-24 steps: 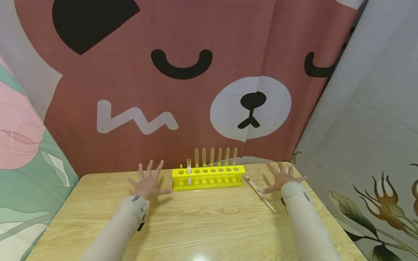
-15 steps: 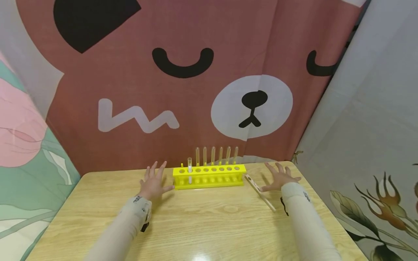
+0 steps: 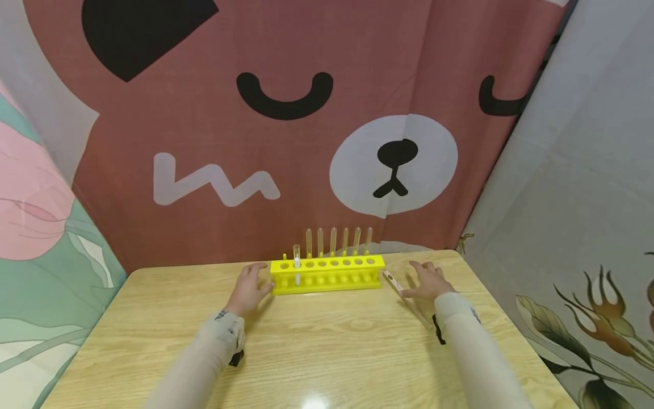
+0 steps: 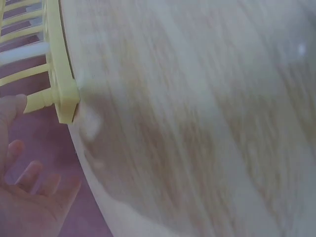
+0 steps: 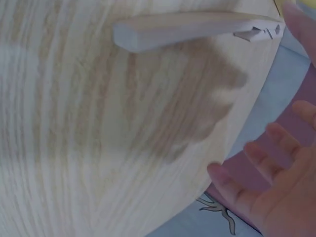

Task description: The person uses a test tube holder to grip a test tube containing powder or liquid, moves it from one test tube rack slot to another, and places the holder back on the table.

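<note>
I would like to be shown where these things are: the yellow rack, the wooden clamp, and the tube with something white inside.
Yellow rack (image 3: pixel 328 270): head view, front edge of its top plate.
Wooden clamp (image 5: pixel 190 30): right wrist view, side of its long handle.
Tube (image 3: pixel 297 262): head view, its white-filled part.

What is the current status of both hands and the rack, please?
Left hand by yellow rack, contact unclear; right hand empty. Rack upright. Wooden clamp between rack and right hand.
</note>
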Tool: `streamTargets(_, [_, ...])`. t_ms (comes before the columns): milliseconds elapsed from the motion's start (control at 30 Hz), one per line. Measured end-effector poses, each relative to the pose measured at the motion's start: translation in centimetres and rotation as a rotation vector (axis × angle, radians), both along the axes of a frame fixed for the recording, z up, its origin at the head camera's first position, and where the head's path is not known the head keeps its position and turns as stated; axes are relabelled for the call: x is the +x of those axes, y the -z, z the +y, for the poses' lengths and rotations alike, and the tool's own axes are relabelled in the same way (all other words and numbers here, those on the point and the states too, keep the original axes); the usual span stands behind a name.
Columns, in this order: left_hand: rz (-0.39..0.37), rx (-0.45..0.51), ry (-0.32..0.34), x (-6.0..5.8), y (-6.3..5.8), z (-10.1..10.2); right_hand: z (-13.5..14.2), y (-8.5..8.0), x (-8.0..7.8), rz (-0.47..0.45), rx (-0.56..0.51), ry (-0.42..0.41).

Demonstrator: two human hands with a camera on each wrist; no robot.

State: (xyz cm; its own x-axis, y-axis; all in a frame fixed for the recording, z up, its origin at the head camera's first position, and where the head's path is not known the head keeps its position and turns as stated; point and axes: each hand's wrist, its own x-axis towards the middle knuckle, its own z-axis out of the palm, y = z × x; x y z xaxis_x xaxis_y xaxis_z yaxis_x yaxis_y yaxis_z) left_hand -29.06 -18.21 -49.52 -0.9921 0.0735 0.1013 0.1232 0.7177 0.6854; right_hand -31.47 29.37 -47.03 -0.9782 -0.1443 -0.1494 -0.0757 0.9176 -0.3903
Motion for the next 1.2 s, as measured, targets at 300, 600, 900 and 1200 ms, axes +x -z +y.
streamTargets(300, [-0.014,0.142,-0.050,-0.5,0.4,1.1,-0.1,0.3,0.0,0.005,-0.046,-0.038])
streamTargets(600, [-0.045,0.305,-0.142,-0.7,1.3,2.4,-0.7,1.9,-0.4,0.026,-0.062,-0.057])
streamTargets(900, [0.028,0.244,-0.150,-0.2,1.0,3.5,-1.9,2.2,-0.2,0.054,-0.066,-0.031])
streamTargets(1200, [0.023,0.199,-0.162,-0.2,1.3,3.6,-2.0,3.0,-0.3,0.055,-0.024,0.040])
